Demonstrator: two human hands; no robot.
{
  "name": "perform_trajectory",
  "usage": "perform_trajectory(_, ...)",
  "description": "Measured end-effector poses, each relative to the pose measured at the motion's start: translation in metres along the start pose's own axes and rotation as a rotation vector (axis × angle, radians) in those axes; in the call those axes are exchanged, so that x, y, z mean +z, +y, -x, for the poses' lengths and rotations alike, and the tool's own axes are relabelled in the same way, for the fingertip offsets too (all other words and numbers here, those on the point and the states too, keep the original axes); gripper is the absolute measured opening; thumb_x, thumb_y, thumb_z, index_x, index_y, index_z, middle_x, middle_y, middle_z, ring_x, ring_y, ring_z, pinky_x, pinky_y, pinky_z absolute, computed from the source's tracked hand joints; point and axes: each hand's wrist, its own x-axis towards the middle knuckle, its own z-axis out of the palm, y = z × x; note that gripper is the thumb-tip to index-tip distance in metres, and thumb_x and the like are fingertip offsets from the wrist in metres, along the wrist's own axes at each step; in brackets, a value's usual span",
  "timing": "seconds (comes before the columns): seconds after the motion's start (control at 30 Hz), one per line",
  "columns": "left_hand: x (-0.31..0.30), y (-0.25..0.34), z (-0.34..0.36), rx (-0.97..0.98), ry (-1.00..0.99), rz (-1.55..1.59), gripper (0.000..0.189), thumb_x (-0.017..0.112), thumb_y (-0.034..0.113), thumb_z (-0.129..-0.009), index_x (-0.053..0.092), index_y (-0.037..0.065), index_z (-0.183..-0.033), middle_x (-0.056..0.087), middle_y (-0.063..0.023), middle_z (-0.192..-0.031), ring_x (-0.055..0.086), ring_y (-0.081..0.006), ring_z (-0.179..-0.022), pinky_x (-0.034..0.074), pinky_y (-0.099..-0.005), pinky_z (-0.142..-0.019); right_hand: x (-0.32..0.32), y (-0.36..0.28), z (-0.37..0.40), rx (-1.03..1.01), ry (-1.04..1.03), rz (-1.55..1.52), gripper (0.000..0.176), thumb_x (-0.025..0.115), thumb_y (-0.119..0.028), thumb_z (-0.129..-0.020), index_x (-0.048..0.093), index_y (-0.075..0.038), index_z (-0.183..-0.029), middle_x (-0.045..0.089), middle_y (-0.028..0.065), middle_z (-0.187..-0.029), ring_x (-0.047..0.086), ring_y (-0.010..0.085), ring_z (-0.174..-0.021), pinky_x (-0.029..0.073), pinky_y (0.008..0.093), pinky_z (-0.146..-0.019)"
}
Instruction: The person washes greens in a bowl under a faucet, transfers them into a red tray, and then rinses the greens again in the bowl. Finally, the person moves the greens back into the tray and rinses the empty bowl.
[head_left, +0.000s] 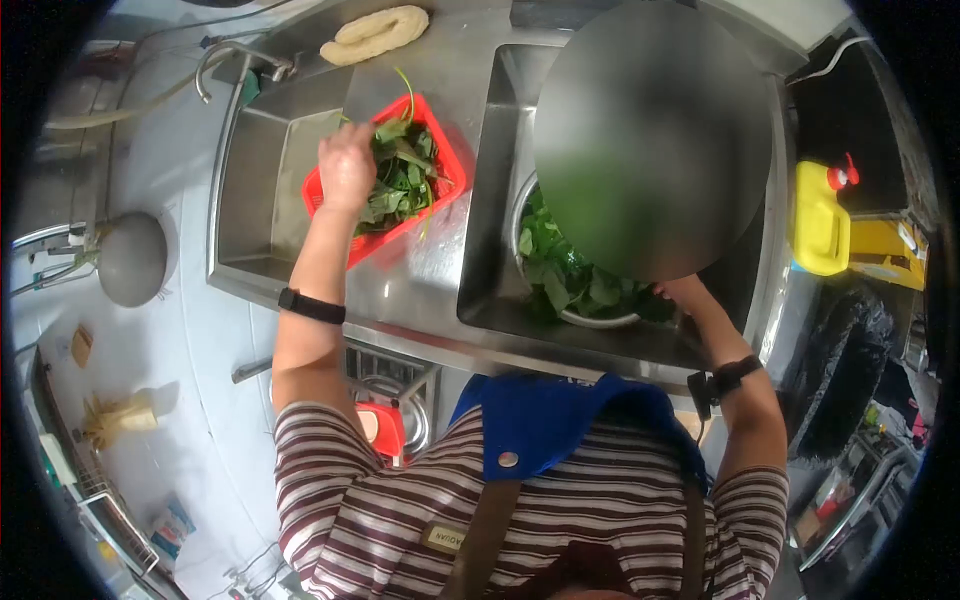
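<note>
My left hand (347, 165) is over the left side of a red plastic basket (455, 165), its fingers curled among leafy greens (400, 175). The basket straddles the divider beside the left sink, and a long green stem sticks up past its far rim. My right hand (680, 290) is low in the right sink, at the edge of a round metal bowl (603, 322) heaped with leafy greens (560, 270). Its fingertips are bent closed against dark leaves there. A round grey blur hides part of the bowl and the area beyond that hand.
The left sink basin (245, 190) has a curved tap (225, 50) at its far corner. A pale, looped cloth-like roll (375, 35) lies on the steel ledge. To the right stands a yellow jug with a red pump (822, 220), near a black plastic bag (845, 370).
</note>
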Motion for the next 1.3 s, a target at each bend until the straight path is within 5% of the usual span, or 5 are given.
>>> perform_trajectory(0.23, 0.004, -0.013, 0.027, 0.035, -0.64, -0.073, 0.038, 0.048, 0.005, -0.076, 0.049, 0.005, -0.115, 0.047, -0.0154, -0.122, 0.046, -0.0324, -0.113, 0.038, -0.0454, -0.093, 0.034, 0.009, -0.02, -0.248, -0.062, 0.27, 0.019, 0.051, -0.014, -0.081, 0.061, -0.001, -0.09, 0.061, 0.0131, -0.078, 0.058, 0.0278, -0.069, 0.046, 0.0364, -0.066)
perform_trajectory(0.43, -0.078, 0.015, 0.011, -0.045, -0.382, -0.187, 0.054, 0.049, -0.003, -0.072, 0.044, 0.008, -0.124, 0.049, -0.0133, -0.124, 0.053, -0.0323, -0.105, 0.045, -0.0399, -0.087, 0.017, 0.019, -0.01, -0.188, -0.028, 0.479, 0.024, 0.052, -0.019, -0.081, 0.063, -0.004, -0.096, 0.062, 0.0182, -0.095, 0.058, 0.0363, -0.086, 0.045, 0.0408, -0.076)
perform_trajectory(0.63, -0.036, 0.172, 0.008, 0.095, -0.455, 0.864, 0.035, 0.053, 0.001, -0.076, 0.057, 0.008, -0.111, 0.06, -0.0135, -0.104, 0.058, -0.0222, -0.092, 0.044, -0.032, -0.083, -0.017, 0.012, -0.047, -0.186, 0.143, 0.28, 0.035, 0.05, -0.024, -0.085, 0.055, -0.007, -0.115, 0.059, 0.0186, -0.106, 0.057, 0.0339, -0.094, 0.045, 0.0396, -0.081)
perform_trajectory(1.07, 0.215, 0.307, 0.048, -1.387, -1.209, 1.446, 0.062, 0.039, 0.047, -0.09, 0.032, 0.004, -0.134, 0.035, -0.0155, -0.137, 0.035, -0.028, -0.125, 0.03, -0.047, -0.099, 0.044, 0.033, -0.17, 0.547, -0.028, -0.538, 0.078, 0.048, -0.056, -0.081, 0.025, -0.006, -0.137, 0.028, 0.0167, -0.139, 0.033, 0.0357, -0.123, 0.03, 0.0566, -0.093)
perform_trajectory(1.3, 0.176, 0.273, 0.041, -1.156, -1.215, 2.022, 0.031, 0.052, 0.015, -0.081, 0.055, -0.001, -0.107, 0.061, -0.0138, -0.1, 0.061, -0.0251, -0.09, 0.051, -0.04, -0.078, 0.023, -0.045, -0.087, 0.179, -0.164, -0.415, 0.047, 0.058, -0.028, -0.08, 0.049, -0.003, -0.119, 0.052, 0.0141, -0.115, 0.051, 0.0238, -0.102, 0.041, 0.0389, -0.084)
